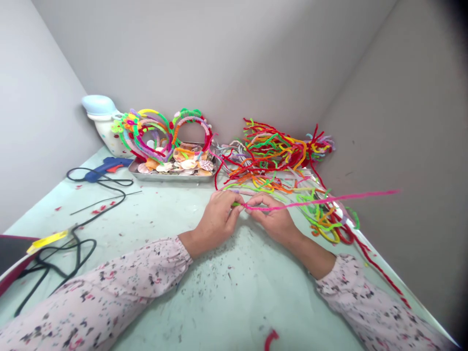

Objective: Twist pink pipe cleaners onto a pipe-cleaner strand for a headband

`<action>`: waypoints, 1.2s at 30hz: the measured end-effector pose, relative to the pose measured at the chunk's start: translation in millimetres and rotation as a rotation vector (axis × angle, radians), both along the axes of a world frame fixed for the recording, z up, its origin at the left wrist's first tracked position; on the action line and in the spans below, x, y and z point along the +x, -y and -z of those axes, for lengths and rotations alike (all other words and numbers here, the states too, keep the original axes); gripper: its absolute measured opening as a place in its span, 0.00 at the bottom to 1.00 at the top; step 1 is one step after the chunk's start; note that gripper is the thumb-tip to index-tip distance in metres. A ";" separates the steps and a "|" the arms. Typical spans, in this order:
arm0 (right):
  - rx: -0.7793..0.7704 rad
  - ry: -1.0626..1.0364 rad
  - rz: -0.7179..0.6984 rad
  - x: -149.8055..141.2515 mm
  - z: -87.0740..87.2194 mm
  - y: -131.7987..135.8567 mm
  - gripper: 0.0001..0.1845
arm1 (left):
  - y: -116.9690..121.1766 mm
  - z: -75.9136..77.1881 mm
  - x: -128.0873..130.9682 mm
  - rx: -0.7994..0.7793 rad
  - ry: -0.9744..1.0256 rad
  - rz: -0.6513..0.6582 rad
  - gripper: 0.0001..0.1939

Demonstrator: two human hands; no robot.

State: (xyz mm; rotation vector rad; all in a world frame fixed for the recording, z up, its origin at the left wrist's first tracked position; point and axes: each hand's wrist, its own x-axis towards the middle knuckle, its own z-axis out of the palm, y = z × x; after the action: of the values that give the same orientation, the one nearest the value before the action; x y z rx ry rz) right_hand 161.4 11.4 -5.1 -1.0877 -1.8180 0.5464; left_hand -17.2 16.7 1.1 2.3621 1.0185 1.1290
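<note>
My left hand (220,213) pinches a short green pipe cleaner (236,204) between thumb and fingers, a little above the table. Close beside it, my right hand (272,217) is closed on a long pink pipe cleaner (329,200), whose free length sticks out far to the right. The pink and green pieces meet between the fingertips of both hands. Whether they are twisted together there is too small to tell. Behind the hands, loose pipe cleaners in green, pink and orange lie on the table.
A metal tray (175,178) of shells stands at the back, with colourful pipe-cleaner headbands (146,136) on it. To its left are a blue glue gun (106,168) with a black cord (76,239) and a white container (109,134). A big pipe-cleaner bundle (278,146) lies back right.
</note>
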 end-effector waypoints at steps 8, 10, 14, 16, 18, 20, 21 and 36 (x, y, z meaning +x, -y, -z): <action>-0.042 -0.012 0.007 1.6 3.5 0.4 0.06 | 0.0 1.1 0.4 -0.005 -0.008 -0.011 0.04; -0.057 -0.004 0.014 2.2 4.1 0.6 0.06 | 0.0 1.4 0.4 -0.007 -0.006 -0.011 0.04; -0.100 -0.003 0.026 1.1 2.5 1.0 0.07 | 0.2 1.9 0.0 0.002 -0.002 -0.014 0.04; -0.109 -0.018 0.025 0.5 1.8 0.8 0.07 | 0.2 2.1 0.0 0.007 -0.002 -0.013 0.04; -0.111 -0.034 0.018 0.3 1.5 0.4 0.07 | 0.2 2.0 0.3 0.012 -0.003 -0.011 0.03; -0.118 -0.040 0.014 0.6 1.6 0.0 0.07 | 0.2 1.7 0.6 0.011 -0.005 -0.011 0.03; -0.123 -0.041 0.011 0.8 1.6 -0.1 0.06 | 0.3 1.6 0.7 0.009 -0.007 -0.013 0.03; -0.153 -0.037 -0.031 2.4 0.0 -0.5 0.04 | 0.7 0.9 0.7 0.001 -0.032 -0.013 0.04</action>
State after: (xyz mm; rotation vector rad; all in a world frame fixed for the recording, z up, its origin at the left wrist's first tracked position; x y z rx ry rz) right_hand 163.8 11.9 -5.1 -1.1448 -1.7862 0.7303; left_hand -16.5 16.0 0.2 2.3854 1.0460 1.1001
